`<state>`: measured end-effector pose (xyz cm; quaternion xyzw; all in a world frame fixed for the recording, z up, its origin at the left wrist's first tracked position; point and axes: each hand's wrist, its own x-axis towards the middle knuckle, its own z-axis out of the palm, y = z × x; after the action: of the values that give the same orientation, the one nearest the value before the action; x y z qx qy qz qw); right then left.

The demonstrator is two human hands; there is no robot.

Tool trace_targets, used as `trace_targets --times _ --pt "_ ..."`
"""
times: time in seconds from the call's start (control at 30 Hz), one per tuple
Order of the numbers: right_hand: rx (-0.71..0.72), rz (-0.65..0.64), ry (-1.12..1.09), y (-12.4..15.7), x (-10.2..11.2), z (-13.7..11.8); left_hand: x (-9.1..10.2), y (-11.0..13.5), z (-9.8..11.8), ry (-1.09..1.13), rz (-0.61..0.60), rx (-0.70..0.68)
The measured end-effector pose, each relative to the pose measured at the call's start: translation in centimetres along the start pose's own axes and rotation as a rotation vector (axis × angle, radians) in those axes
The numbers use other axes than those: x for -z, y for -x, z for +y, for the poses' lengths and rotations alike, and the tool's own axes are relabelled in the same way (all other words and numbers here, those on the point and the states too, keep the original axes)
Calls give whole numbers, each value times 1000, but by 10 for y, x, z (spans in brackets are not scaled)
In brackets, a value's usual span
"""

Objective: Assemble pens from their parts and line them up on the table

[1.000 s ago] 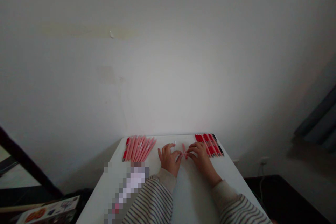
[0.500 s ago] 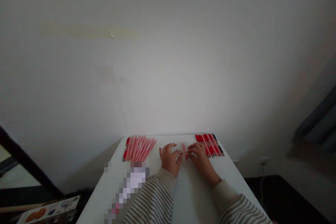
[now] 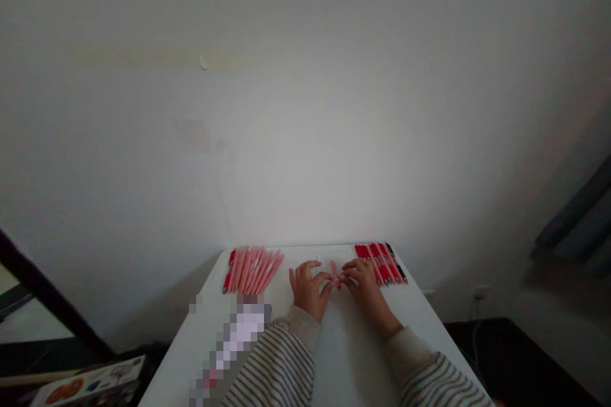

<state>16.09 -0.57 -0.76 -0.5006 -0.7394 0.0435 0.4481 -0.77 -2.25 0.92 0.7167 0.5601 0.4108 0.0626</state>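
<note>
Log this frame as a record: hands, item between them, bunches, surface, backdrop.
left_hand: fingertips at the pink pen; firmness of grip unclear
right_hand: fingertips at the same pen, from its other side
left_bunch: mostly pink pens, fanned, a red one outermost
right_bunch: red-and-pink pens, side by side, a black one outermost
surface: white table
backdrop: pale wall, marked at upper left

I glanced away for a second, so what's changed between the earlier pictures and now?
The left hand has shifted slightly right, closer to the right hand, at the pink piece between them. Any change of grip is too small to tell. The right hand, the pens on the left and the pens on the right look about as they were.
</note>
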Motion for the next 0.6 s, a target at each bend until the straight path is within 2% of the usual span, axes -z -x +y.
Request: trace_targets --times 0.6 --pt "6 21 54 1 3 -2 1 -1 2 -41 57 25"
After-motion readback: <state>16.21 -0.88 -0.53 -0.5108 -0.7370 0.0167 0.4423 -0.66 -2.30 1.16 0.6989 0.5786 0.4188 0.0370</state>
